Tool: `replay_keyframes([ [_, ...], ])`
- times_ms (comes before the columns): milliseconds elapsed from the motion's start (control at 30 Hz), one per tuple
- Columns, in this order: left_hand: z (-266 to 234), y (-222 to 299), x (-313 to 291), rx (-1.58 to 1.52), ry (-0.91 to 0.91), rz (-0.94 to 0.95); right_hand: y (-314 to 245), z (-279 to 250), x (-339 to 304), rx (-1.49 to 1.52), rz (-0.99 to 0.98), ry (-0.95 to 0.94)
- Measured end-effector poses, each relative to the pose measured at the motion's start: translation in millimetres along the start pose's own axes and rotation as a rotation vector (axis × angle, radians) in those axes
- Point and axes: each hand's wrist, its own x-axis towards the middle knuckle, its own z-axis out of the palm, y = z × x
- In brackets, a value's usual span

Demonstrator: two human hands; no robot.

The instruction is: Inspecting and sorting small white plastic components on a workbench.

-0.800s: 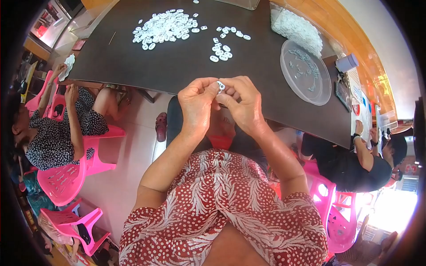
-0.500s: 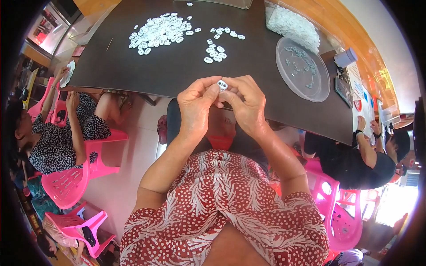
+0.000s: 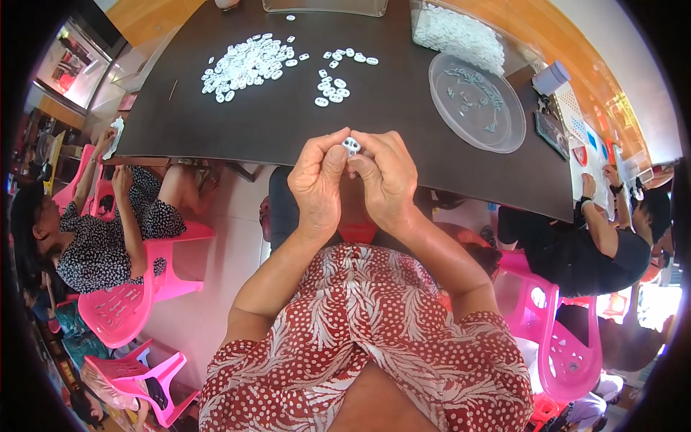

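Note:
A small white oval piece with two dark holes is pinched between the fingertips of both hands, just off the table's near edge. My left hand is closed on its left side, with the thumb at its lower edge. On the other side, my right hand has thumb and forefinger on the same piece. The fingers partly cover it. Beyond my hands, several similar white pieces lie in a small cluster, with a few more behind them. To the left is a large pile of white pieces.
On the dark table, to the right, sits a round clear plastic tray with small grey-green bits. Behind it stands a clear box of white pieces. A phone lies farther right. People sit on both sides, near pink chairs.
The view has shifted slightly, so the table's things appear farther left. Both hands stay together on the white piece, which appears slightly turned between the fingertips.

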Motion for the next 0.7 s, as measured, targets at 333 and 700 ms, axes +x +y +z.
replay_keyframes([
  [333, 11, 8, -14, 0.081, 0.063, 0.07, -11, 2, -8, -0.025, -0.096, 0.118],
  [700, 23, 12, -18, 0.064, 0.099, 0.046, -13, -1, -7, 0.072, 0.005, 0.178],
])
